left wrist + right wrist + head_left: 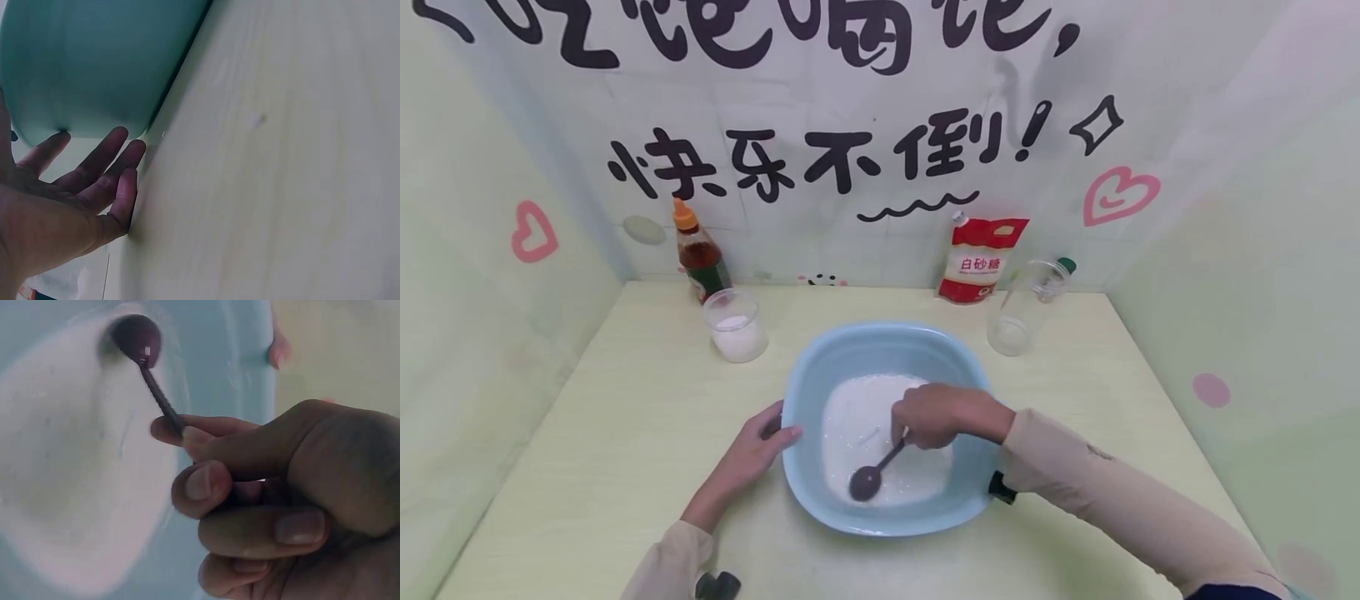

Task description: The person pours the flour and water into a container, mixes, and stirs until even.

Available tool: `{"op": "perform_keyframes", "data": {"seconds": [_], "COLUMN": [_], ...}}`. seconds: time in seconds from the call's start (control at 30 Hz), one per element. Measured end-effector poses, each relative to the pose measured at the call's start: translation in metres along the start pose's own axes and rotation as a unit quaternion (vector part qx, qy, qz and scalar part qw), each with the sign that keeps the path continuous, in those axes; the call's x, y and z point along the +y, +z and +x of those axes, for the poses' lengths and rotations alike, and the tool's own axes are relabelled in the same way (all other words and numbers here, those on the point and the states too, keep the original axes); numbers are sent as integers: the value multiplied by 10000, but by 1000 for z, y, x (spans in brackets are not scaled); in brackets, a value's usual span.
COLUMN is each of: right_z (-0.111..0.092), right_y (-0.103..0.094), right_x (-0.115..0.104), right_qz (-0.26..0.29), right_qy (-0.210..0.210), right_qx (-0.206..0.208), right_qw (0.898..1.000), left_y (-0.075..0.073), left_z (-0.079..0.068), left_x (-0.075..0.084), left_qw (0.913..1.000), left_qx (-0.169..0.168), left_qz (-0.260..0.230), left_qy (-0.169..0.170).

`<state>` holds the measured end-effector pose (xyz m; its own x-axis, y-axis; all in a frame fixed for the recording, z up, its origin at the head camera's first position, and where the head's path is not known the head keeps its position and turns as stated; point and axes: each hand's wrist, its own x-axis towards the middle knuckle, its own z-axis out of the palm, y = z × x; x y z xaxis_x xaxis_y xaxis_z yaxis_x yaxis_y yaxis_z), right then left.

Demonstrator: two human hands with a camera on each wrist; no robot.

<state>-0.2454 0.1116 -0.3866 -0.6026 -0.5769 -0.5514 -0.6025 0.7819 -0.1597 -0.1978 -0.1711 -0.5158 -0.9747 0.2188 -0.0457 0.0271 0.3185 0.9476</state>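
Note:
A light blue basin (pixel 880 523) holds a white liquid (pixel 865 400) with small bubbles. My right hand (pixel 928 414) is over it and pinches the handle of a dark brown spoon (pixel 866 482) between thumb and fingers. In the right wrist view the spoon's round bowl (pixel 136 339) lies at the liquid's edge, near the basin wall. My left hand (pixel 757 446) holds the basin's left side, thumb over the rim. The left wrist view shows its fingers (pixel 103 156) spread beneath the rim, against the outer wall.
Behind the basin at left stand a clear cup (pixel 737 333) of white contents and a sauce bottle (pixel 700 254) with an orange cap. At the back right are a red-and-white sugar pouch (pixel 976 262) and a clear jar (pixel 1021 312). Printed cloth walls enclose the pale table (pixel 587 467).

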Motion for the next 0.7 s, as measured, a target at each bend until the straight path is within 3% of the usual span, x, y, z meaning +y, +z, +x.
{"op": "perform_keyframes", "data": {"seconds": [0.17, 0.33, 0.5, 0.7], "right_z": [-29, -25, 3, 37], "right_y": [-7, -23, -30, -30], "right_x": [34, 54, 50, 21], "right_qz": [136, 72, -86, -451], "right_qy": [717, 1241, 1060, 194], "right_qx": [5, 502, 1218, 1407], "right_qw": [9973, 9910, 9868, 9888], "left_y": [-1, -1, -1, -2], "left_z": [-1, -1, 0, -1], "left_x": [2, 2, 0, 1], "left_qw": [10000, 10000, 9999, 9999], "left_qx": [-27, 6, -8, 12], "left_qz": [0, -33, -107, -125], "left_qy": [-68, -82, -42, -20]}}
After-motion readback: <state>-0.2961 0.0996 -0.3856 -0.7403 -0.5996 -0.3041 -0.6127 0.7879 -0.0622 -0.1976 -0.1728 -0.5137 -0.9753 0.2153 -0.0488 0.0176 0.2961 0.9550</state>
